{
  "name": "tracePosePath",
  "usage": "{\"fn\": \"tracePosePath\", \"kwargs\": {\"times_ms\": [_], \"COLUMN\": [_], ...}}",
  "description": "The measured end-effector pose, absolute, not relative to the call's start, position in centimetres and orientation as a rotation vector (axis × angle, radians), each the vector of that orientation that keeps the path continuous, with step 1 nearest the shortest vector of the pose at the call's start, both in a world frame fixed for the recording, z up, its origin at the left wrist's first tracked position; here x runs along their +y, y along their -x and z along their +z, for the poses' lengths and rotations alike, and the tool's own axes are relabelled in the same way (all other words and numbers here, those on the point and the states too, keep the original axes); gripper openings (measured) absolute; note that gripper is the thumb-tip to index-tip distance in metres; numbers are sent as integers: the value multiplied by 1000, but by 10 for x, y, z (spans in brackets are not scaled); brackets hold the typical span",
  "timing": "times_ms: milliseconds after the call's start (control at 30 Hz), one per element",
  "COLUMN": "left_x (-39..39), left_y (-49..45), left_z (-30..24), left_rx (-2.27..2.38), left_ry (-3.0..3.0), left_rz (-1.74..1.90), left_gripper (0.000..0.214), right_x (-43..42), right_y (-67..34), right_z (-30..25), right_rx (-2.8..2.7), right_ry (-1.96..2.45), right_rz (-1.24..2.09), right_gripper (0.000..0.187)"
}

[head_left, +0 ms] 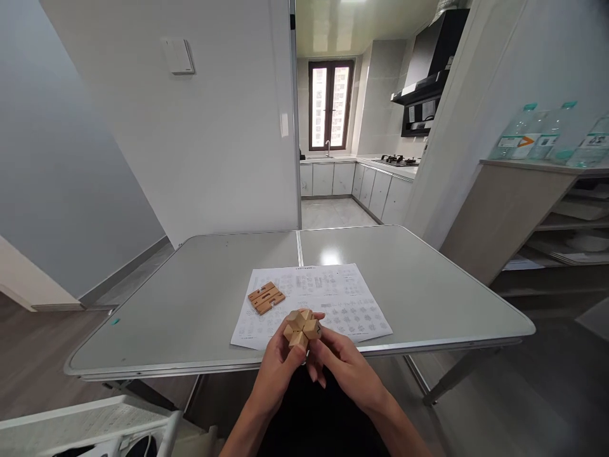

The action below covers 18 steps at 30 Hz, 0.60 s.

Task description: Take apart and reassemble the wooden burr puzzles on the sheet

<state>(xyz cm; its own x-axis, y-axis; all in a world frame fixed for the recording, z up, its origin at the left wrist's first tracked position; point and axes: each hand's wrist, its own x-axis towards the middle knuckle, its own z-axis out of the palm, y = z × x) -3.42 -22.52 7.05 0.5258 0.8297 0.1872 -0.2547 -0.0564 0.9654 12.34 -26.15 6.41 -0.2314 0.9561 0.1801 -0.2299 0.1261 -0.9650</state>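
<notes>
A pale wooden burr puzzle with star-like interlocking blocks is held just over the table's near edge. My left hand grips it from the left, thumb against its lower front. On the other side my right hand is closed on it too, thumb at its lower right, some fingers curled beneath. A dark mark shows on the right end of one block. Behind the hands lies a printed instruction sheet with rows of small diagrams. A flat brown wooden puzzle, with slots and notches, rests on the sheet's left part.
The grey folding table has a metal rim and a centre seam. A small green piece lies near its left edge. At lower left stands a white rack. To the right, water bottles stand on a shelf unit.
</notes>
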Motion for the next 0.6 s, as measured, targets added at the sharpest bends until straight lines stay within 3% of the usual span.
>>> {"fn": "tracePosePath", "kwargs": {"times_ms": [367,600], "left_x": [-228,-232], "left_y": [32,34], "left_z": [76,81], "left_rx": [612,647], "left_ry": [-1417,-1485], "left_rz": [1023,1016], "left_gripper": [58,67], "right_x": [-266,-270], "right_y": [-117,-117], "right_z": [65,65], "right_rx": [-1245,-1208], "right_ry": [839,752], "right_rz": [1204,1253], "right_gripper": [40,37]}}
